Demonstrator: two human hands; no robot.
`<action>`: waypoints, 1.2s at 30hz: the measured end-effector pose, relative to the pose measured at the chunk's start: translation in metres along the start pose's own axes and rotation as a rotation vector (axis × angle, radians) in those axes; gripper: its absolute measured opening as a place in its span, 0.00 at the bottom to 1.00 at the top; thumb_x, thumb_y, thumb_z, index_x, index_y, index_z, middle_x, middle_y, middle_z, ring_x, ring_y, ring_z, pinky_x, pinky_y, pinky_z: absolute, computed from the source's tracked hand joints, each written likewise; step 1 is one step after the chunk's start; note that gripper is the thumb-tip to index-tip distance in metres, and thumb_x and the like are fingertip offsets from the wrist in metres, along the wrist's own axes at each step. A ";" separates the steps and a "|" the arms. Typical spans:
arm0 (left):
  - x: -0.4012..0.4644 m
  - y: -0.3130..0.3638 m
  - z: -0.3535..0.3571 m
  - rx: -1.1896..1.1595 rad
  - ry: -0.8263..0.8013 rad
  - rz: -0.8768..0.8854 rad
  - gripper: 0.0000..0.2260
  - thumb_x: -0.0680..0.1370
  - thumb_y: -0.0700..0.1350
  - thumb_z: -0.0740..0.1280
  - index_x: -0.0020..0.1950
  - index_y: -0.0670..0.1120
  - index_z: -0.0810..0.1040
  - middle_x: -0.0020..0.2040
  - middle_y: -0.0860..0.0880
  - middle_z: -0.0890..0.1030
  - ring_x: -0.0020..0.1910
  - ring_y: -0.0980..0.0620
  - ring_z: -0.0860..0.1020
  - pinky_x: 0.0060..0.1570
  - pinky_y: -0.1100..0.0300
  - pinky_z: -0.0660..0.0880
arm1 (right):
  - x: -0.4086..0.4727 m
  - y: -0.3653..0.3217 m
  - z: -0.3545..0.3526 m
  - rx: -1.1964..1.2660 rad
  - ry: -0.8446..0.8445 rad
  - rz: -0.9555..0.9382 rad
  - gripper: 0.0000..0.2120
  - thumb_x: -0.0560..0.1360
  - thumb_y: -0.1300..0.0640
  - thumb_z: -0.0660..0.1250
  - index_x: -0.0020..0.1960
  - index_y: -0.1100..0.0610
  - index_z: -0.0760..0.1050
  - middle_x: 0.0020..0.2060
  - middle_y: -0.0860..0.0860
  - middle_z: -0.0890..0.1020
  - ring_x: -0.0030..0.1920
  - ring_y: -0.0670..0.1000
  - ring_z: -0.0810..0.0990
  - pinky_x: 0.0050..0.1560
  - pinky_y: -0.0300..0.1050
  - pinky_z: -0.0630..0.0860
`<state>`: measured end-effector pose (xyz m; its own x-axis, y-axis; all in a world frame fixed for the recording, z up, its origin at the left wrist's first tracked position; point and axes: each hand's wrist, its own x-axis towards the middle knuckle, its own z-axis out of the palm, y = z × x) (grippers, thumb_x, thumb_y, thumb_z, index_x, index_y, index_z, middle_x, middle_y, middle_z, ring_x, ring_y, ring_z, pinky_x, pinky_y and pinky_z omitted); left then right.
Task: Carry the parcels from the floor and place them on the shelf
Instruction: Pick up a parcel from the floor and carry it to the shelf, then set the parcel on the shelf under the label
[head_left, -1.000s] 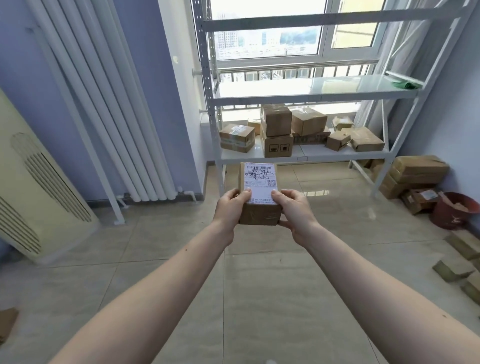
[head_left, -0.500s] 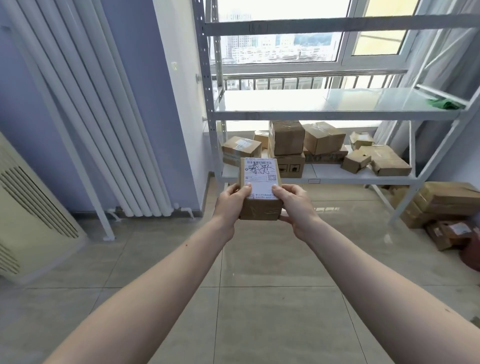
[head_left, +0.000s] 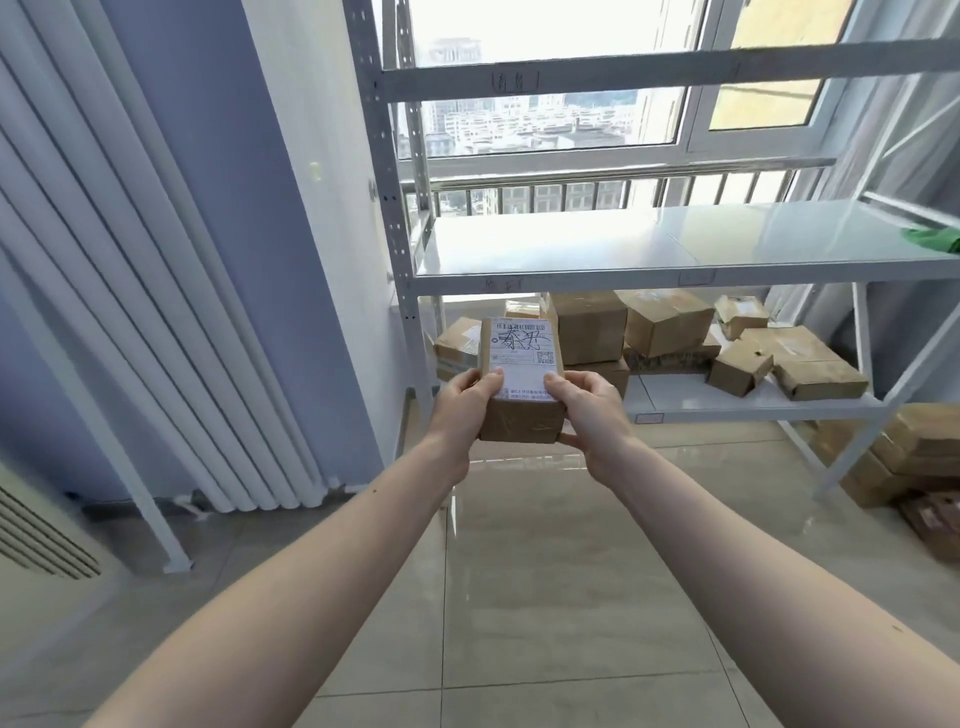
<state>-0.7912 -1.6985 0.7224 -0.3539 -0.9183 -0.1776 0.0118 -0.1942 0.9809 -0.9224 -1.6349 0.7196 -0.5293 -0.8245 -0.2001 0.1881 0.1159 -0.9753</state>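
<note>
Both arms are reaching forward from the bottom of the frame, and the two hands are holding a small cardboard parcel (head_left: 522, 384) between them at the centre of the frame, in the air above the tiled floor (head_left: 545, 597). The left hand (head_left: 465, 408) is gripping the parcel's left side, its thumb lying over the lower left corner of the white shipping label (head_left: 523, 358) on top. The right hand (head_left: 587, 410) is gripping the right side, thumb on the label's lower right corner, its fingers (head_left: 571, 440) curling under the box.

Behind the parcel, a white metal shelf (head_left: 675, 270) is standing in front of a window (head_left: 545, 93). Its middle board is carrying only a green item (head_left: 932, 239) at the right edge of the frame. The lower board is holding a cluster of cardboard boxes (head_left: 670, 332), some stacked, some tilted. More boxes (head_left: 909, 457) are lying on the floor at the right edge, beside the shelf's leg. White slats (head_left: 130, 286) are leaning against the purple wall on the left of the frame.
</note>
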 end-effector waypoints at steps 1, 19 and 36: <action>0.015 0.001 0.001 0.005 0.000 -0.004 0.15 0.80 0.50 0.65 0.65 0.47 0.76 0.50 0.49 0.84 0.46 0.52 0.82 0.40 0.60 0.77 | 0.013 -0.002 0.003 0.003 0.006 0.005 0.16 0.78 0.53 0.68 0.62 0.59 0.72 0.52 0.55 0.83 0.45 0.51 0.82 0.48 0.52 0.81; 0.301 0.031 0.049 -0.017 0.084 -0.061 0.13 0.77 0.51 0.67 0.58 0.46 0.75 0.55 0.42 0.82 0.52 0.44 0.81 0.50 0.48 0.81 | 0.304 -0.055 0.019 -0.079 -0.023 0.001 0.15 0.76 0.53 0.69 0.59 0.58 0.73 0.52 0.55 0.82 0.48 0.52 0.82 0.55 0.56 0.81; 0.535 0.080 0.046 0.020 0.024 -0.033 0.04 0.77 0.45 0.67 0.49 0.47 0.80 0.50 0.43 0.83 0.44 0.49 0.81 0.42 0.56 0.79 | 0.530 -0.099 0.077 -0.078 -0.002 0.011 0.17 0.78 0.52 0.67 0.63 0.61 0.72 0.54 0.57 0.81 0.44 0.50 0.81 0.41 0.49 0.82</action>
<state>-1.0224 -2.1894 0.7092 -0.3312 -0.9195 -0.2118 -0.0189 -0.2180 0.9758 -1.1575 -2.1262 0.7175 -0.5256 -0.8242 -0.2110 0.1289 0.1680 -0.9773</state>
